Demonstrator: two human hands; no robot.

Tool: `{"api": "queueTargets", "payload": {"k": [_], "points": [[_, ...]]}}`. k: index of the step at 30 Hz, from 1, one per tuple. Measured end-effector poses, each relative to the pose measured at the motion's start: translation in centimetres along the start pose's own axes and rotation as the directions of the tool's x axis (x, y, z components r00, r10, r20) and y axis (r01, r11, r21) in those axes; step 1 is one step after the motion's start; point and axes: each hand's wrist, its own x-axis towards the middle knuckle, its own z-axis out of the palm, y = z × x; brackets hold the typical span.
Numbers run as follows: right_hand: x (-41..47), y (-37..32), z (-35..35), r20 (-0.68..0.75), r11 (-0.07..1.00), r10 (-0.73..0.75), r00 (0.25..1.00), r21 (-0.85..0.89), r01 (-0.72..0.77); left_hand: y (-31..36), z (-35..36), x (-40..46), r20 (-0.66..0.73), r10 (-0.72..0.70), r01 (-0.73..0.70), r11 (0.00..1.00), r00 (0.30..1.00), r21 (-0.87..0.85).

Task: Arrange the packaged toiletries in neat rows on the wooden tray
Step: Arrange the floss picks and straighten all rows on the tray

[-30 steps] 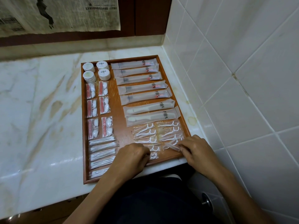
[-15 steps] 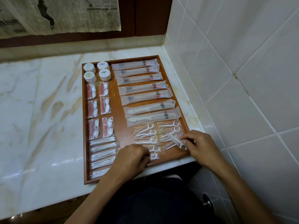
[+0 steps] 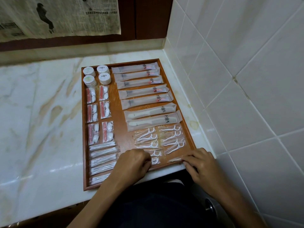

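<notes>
The wooden tray [image 3: 83, 129] lies on the marble counter, filled with rows of packets. Round white boxes [image 3: 96, 76] stand at its far left, red-and-white packets [image 3: 99, 112] below them, and cotton swab packets [image 3: 102, 158] at the near left. Long toothbrush packets [image 3: 139, 83] and comb packets [image 3: 151, 116] fill the right side, with two columns of floss pick packets [image 3: 158, 139] nearer me. My left hand [image 3: 134, 163] rests curled on the tray's near part, beside the left floss column. My right hand [image 3: 200, 163] pinches one floss pick packet [image 3: 175, 160], low at the tray's near right corner.
The tray sits in the corner where the marble counter [image 3: 41, 120] meets a white tiled wall [image 3: 238, 79] on the right. A newspaper sheet [image 3: 62, 15] hangs on the dark wooden back wall. The counter's front edge runs just under both hands.
My right hand lifted one floss pick packet off the right column, then brought it down toward me to the tray's near right corner. My left hand has stayed in place.
</notes>
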Motion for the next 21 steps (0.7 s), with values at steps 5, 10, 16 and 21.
{"api": "queueTargets", "payload": {"k": [5, 10, 16, 21], "points": [[0.8, 0.1, -0.7, 0.112, 0.992, 0.045, 0.993, 0.109, -0.058, 0.0, 0.0, -0.3, -0.022, -0.009, 0.009, 1.000, 1.000, 0.003], [3.3, 1.3, -1.2, 0.341, 0.991, 0.025, 0.940, 0.118, -0.069, 0.1, 0.0, -0.2, -0.007, -0.009, 0.009, 1.000, 1.000, 0.005], [4.9, 1.1, -1.3, 0.521, 1.000, -0.021, 0.853, 0.013, 0.017, 0.1, 0.0, -0.1, -0.006, -0.020, 0.020, 1.000, 1.000, 0.021], [5.2, 1.1, -1.8, 0.551, 0.999, 0.008, 0.834, 0.024, -0.025, 0.1, 0.1, -0.1, -0.001, -0.023, 0.023, 0.999, 1.000, 0.025]]}}
